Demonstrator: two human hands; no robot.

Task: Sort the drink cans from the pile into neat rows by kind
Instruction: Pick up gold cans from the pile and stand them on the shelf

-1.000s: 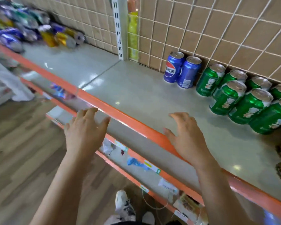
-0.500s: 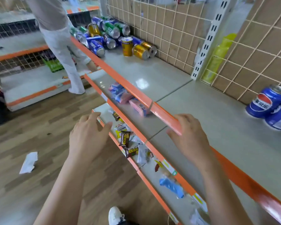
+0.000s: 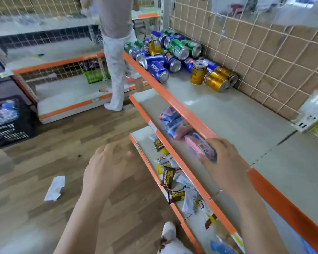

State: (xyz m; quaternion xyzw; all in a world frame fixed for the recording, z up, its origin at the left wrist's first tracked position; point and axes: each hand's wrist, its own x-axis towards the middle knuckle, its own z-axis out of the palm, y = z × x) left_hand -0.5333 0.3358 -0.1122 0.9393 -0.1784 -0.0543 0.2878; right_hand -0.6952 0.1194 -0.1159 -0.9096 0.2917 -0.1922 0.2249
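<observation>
A pile of drink cans [image 3: 165,54] lies at the far end of the top shelf [image 3: 228,118], against the wire-grid back wall. Blue cans [image 3: 157,68] and green cans [image 3: 178,48] lie on their sides. One gold can [image 3: 198,72] stands upright beside two gold cans [image 3: 218,80] lying down. My left hand [image 3: 106,167] hovers over the floor with fingers spread, holding nothing. My right hand [image 3: 226,162] is open above the shelf's orange front edge, well short of the pile. The sorted rows are out of view.
Lower shelves hold pink and blue packets [image 3: 174,121] and loose snack wrappers [image 3: 173,184]. Another person [image 3: 117,52] stands in the aisle by the pile's end. A black crate [image 3: 7,120] sits on the wooden floor at left, and a white paper scrap [image 3: 54,187] lies nearby.
My view has swung left, away from the standing blue and green rows, toward the pile. Both hands have stayed open and empty, drifting left along the shelf edge.
</observation>
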